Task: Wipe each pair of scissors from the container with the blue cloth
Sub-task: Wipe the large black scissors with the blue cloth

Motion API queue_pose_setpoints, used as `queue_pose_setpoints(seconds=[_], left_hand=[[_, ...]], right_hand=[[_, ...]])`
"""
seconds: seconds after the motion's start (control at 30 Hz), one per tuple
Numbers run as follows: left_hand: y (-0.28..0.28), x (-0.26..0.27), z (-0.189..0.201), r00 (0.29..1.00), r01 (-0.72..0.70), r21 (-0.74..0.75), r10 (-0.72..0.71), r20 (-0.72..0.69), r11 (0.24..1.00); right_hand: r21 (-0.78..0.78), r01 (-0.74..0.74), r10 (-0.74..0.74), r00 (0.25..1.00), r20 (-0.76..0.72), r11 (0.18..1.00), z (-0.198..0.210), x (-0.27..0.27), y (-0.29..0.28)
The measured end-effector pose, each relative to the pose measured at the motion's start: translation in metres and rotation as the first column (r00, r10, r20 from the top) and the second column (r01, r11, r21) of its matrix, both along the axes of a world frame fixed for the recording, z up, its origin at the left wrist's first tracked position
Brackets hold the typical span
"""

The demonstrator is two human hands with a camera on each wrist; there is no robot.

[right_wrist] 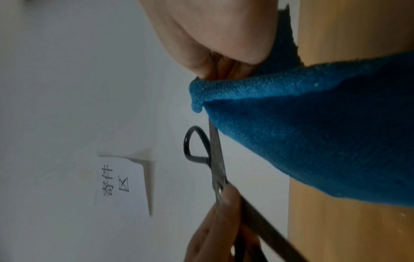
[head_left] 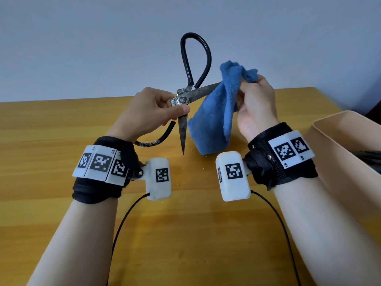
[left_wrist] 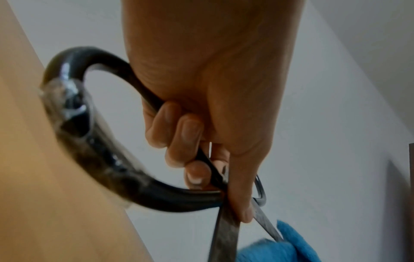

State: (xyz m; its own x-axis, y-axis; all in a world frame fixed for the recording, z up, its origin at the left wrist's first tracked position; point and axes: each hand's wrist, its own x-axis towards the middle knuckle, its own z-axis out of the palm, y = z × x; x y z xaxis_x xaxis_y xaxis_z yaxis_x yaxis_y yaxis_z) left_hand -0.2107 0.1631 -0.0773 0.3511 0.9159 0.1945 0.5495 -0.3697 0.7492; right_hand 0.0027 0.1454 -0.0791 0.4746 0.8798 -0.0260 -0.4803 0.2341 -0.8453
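A large pair of old scissors with black loop handles and dull, rusty blades is held open above the table. My left hand pinches it at the pivot, and its lower fingers curl round one handle. One blade points down toward the table; the other blade reaches right into the blue cloth. My right hand grips the cloth bunched round that blade's tip, which is hidden. The cloth hangs down below the hand, and the blade runs out from under it.
A beige container stands at the table's right edge, with dark handles just visible inside. The wooden table carries small specks of debris under the scissors. A paper sign hangs on the pale wall behind.
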Motion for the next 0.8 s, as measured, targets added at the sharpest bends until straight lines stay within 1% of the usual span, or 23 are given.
queue_pose_setpoints(seconds=[0.07, 0.13, 0.17, 0.27, 0.33, 0.43, 0.63, 0.8], left_hand=[[0.0, -0.003, 0.001, 1.0, -0.009, -0.011, 0.009, -0.016, 1.0], [0.0, -0.005, 0.001, 0.999, -0.02, -0.007, 0.02, -0.031, 1.0], [0.0, -0.004, 0.001, 0.999, -0.024, -0.003, 0.024, -0.035, 1.0], [0.0, -0.004, 0.001, 0.998, -0.031, 0.005, 0.031, -0.057, 1.0], [0.001, -0.005, 0.001, 0.996, -0.04, 0.007, 0.04, -0.078, 0.999], [0.002, -0.008, 0.0, 0.995, -0.048, 0.01, 0.049, -0.092, 0.999], [0.004, -0.003, -0.004, 0.997, -0.053, 0.0, 0.053, -0.063, 0.999], [0.002, 0.0, -0.005, 0.999, -0.041, -0.011, 0.04, -0.035, 0.999]], right_hand=[[0.003, 0.01, -0.01, 0.998, -0.069, 1.0, 0.001, 0.01, 0.0], [0.038, -0.059, 0.063, 0.993, -0.1, 0.998, 0.003, 0.016, 0.0], [0.05, -0.1, 0.104, 0.991, -0.084, 0.994, 0.004, 0.016, -0.001], [0.008, -0.189, 0.187, 0.977, 0.103, 0.982, 0.007, 0.006, -0.004], [-0.041, -0.21, 0.214, 0.95, 0.228, 0.977, 0.005, 0.001, -0.005], [-0.099, -0.223, 0.243, 0.924, 0.297, 0.97, 0.002, 0.001, -0.003], [-0.117, -0.186, 0.211, 0.94, 0.266, 0.976, 0.001, 0.001, -0.002], [-0.103, -0.162, 0.18, 0.963, 0.201, 0.981, 0.004, 0.0, -0.004]])
